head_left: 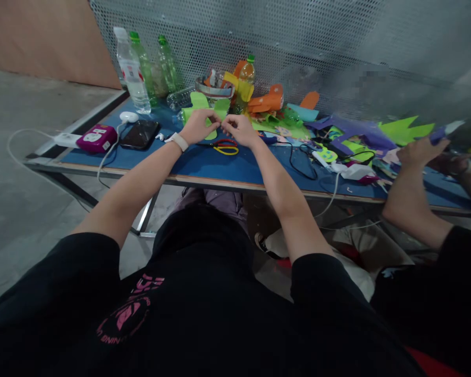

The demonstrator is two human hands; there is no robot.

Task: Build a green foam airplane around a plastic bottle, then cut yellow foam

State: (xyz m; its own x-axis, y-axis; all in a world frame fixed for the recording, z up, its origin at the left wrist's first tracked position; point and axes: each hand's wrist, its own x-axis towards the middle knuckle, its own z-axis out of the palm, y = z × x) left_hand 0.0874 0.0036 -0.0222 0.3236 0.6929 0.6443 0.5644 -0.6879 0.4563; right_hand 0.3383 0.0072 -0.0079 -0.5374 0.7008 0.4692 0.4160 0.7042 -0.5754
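1. Head view: the left hand [199,124] and right hand [241,129] meet above the blue table [204,170], fingertips nearly together.
2. On each hand, thumb and forefinger stand narrow, as in a pinch; I cannot tell whether anything small sits between them.
3. Green paper [199,99], cut in rounded lobes, lies just behind the left fingers, partly covered by them; whether they touch it is unclear.
4. Scissors [216,147] with red and yellow handles lie just in front of the fingertips, on the body side.
5. Left of the fingers, past the wristband [178,141], come a white earbud [160,137], a dark phone [140,134] and a magenta charger [97,139].
6. Behind the fingers stand a bowl [215,92] and a yellowish bottle [246,78]; a clear bottle [132,73] stands upright farther back to the left.
7. Right of the right fingers lie orange paper [270,100], a black cable [294,157] and, farther off, purple paper [357,135].
8. Well apart to the right, a co-worker's hand [418,151] holds something purple and white.
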